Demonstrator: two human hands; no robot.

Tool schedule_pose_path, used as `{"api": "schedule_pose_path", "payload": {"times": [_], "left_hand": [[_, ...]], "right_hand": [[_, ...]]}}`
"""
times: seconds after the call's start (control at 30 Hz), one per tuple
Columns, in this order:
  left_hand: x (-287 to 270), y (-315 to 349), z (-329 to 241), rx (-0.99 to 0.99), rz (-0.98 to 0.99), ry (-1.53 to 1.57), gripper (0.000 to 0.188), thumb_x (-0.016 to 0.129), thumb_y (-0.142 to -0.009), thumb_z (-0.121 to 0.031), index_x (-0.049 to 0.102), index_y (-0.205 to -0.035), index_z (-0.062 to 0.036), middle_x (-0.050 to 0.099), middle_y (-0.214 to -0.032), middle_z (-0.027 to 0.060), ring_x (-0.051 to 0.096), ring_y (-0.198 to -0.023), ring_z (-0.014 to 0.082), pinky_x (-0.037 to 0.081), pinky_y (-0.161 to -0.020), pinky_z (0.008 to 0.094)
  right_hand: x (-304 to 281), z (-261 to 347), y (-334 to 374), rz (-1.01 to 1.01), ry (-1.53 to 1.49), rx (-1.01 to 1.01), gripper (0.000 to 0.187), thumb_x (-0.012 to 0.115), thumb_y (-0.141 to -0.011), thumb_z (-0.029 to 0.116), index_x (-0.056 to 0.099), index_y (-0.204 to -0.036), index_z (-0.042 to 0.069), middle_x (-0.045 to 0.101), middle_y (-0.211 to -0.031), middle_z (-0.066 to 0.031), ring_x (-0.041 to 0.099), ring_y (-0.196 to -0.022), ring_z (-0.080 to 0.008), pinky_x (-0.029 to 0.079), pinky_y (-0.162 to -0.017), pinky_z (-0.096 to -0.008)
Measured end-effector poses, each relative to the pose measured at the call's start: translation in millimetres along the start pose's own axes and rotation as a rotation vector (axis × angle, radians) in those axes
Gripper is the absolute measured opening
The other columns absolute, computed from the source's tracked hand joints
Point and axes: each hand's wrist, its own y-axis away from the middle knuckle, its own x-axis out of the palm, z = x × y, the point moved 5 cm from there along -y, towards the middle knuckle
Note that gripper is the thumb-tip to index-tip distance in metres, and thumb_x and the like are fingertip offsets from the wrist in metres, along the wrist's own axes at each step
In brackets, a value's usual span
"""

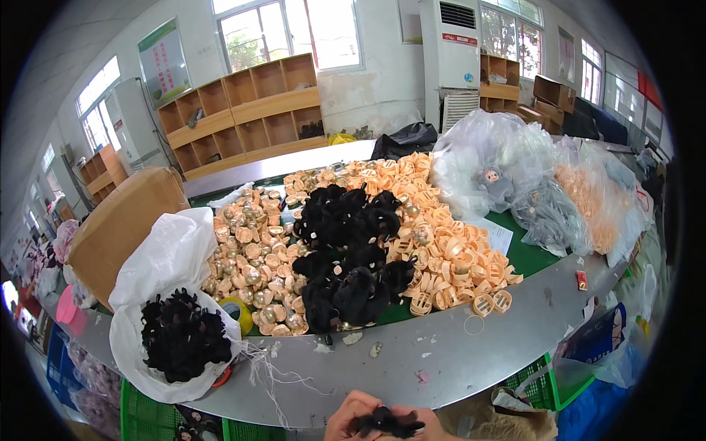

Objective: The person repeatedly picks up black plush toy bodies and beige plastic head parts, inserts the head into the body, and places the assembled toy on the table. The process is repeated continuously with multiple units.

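Observation:
At the front edge of the workbench, my left hand (347, 415) and my right hand (430, 422) are close together, both closed around a small black plush piece (384, 422). Its fuzzy ends stick out between my fingers; the fingertips are partly hidden beneath it. Beyond my hands, a heap of similar black plush pieces (353, 283) lies on the bench. Left of that heap are peach plastic cups with shiny gold-toned balls (254, 268). To its right spreads a pile of slotted peach plastic pieces (452, 268).
A white sack (129, 367) of black plush pieces and a cardboard box (118, 228) stand at left, near yellow tape (239, 314). White threads (276, 375) hang over the metal edge (397, 367). Clear plastic bags (485, 151) fill the far right; green crates (151, 411) sit below.

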Motion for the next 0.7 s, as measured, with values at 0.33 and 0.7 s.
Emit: {"api": "schedule_pose_path", "payload": {"times": [0.33,0.7], "left_hand": [[-7.2,10.6,14.8,-0.010,-0.048,-0.029,0.036,0.074,-0.088,-0.031,0.057,-0.100,-0.0012,0.049,-0.108,0.0090,0.050,-0.087,0.0140,0.040,-0.076,0.0259],[-12.4,29.0,10.6,0.201,-0.251,-0.571,0.027,0.079,-0.075,-0.018,0.063,-0.088,0.0001,0.060,-0.099,0.0145,0.055,-0.085,0.0261,0.044,-0.074,0.0347]], "right_hand": [[-6.9,-8.0,3.3,-0.101,0.364,-0.382,0.032,0.085,-0.071,0.005,0.062,-0.093,0.002,0.059,-0.080,-0.0136,0.059,-0.068,-0.0298,0.047,-0.061,-0.0365],[-6.1,-24.1,-3.4,-0.421,0.533,-0.456,0.032,0.082,-0.064,0.009,0.064,-0.090,0.005,0.064,-0.074,-0.0103,0.064,-0.060,-0.0316,0.048,-0.050,-0.0341]]}}
